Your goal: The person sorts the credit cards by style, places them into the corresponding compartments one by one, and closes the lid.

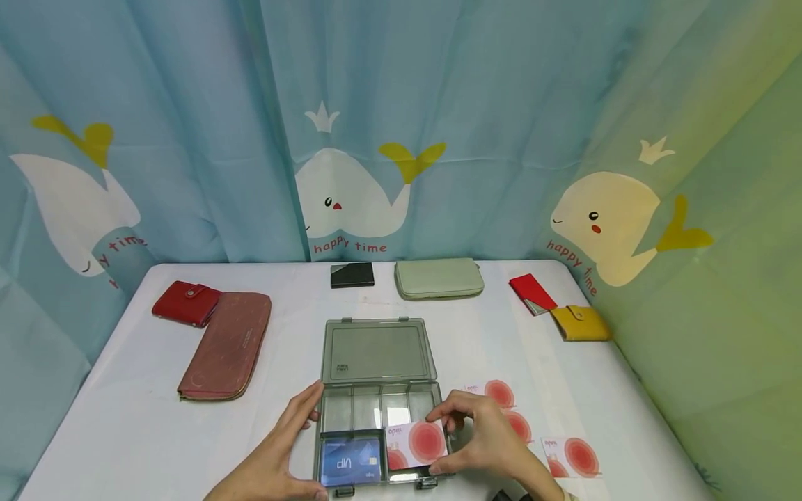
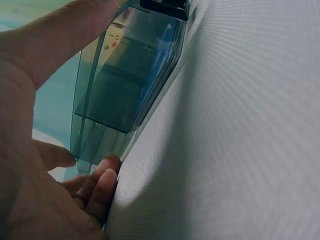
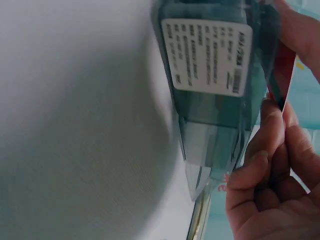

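Note:
A grey see-through plastic box (image 1: 376, 353) lies with its lid folded back and its compartments facing up. My left hand (image 1: 278, 449) holds the box's left side, thumb by the front corner and fingers near the hinge end. A blue VIP card (image 1: 351, 452) lies in the front left compartment. Over the front right compartment, my right hand (image 1: 485, 438) pinches a white card with red circles (image 1: 410, 445) between thumb and fingers. That card is tilted in the right wrist view, beside the box wall bearing a white printed label (image 3: 207, 57).
More red-circle cards (image 1: 579, 456) lie right of the box, partly behind the right hand. A red wallet (image 1: 182, 300) and brown wallet (image 1: 228, 344) are at left. Farther back are a black card holder (image 1: 352, 275), green wallet (image 1: 438, 278), red holder (image 1: 532, 292) and yellow wallet (image 1: 583, 323).

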`<state>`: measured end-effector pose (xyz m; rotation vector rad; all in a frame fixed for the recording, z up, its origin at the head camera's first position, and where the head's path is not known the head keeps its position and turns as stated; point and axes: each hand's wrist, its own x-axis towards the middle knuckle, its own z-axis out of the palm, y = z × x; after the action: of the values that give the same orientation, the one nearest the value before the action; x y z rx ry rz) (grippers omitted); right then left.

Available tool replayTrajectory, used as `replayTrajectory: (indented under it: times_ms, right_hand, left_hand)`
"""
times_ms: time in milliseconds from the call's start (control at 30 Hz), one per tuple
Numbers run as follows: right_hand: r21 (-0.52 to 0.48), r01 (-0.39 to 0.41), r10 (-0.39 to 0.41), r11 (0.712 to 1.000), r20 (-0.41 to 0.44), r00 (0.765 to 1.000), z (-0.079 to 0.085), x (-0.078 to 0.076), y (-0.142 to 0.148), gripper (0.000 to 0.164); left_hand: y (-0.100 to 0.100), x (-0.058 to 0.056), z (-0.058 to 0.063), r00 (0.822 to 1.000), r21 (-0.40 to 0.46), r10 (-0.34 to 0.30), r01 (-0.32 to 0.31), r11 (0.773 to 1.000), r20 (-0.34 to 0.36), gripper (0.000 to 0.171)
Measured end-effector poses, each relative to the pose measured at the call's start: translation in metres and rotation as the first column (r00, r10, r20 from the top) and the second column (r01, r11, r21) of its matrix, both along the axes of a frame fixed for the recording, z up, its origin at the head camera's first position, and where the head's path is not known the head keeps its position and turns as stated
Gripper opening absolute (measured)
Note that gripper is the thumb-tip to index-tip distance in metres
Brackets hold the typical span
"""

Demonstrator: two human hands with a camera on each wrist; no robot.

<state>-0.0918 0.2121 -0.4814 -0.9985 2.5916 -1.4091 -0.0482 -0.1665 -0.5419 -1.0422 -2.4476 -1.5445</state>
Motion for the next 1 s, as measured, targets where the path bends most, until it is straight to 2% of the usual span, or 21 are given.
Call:
replayTrajectory:
  times_ms: [167,333,567,800,1000]
  right_hand:
    - [0.060,0.033,-0.031,0.998,-0.023,0.999,-0.003,0.001,-0.001,0.057]
    - [0.090,0.013,-0.012,0.996,-0.014,1.000,-0.001,0.002,0.006,0.056]
    - [0.100,-0.026,0.022,0.995,0.044,0.999,0.005,0.001,0.013,0.055]
    - [0.120,-0.064,0.060,0.991,0.038,0.997,0.005,0.001,0.010,0.058]
    - [0.079,-0.089,0.082,0.993,0.087,0.993,0.008,0.000,0.013,0.064]
  left_hand:
    - [0.000,0.001,0.001,1.000,0.002,-0.005,0.005,1.000,0.000,0.131]
    - [0.000,0.001,0.001,1.000,0.000,-0.008,0.008,1.000,0.004,0.131]
    - [0.000,0.001,0.000,1.000,-0.005,-0.006,0.006,1.000,-0.005,0.131]
    - [-0.001,0.001,0.001,1.000,-0.001,-0.008,0.008,1.000,-0.011,0.131]
    - [0.000,0.000,0.001,1.000,0.003,-0.007,0.007,1.000,-0.002,0.132]
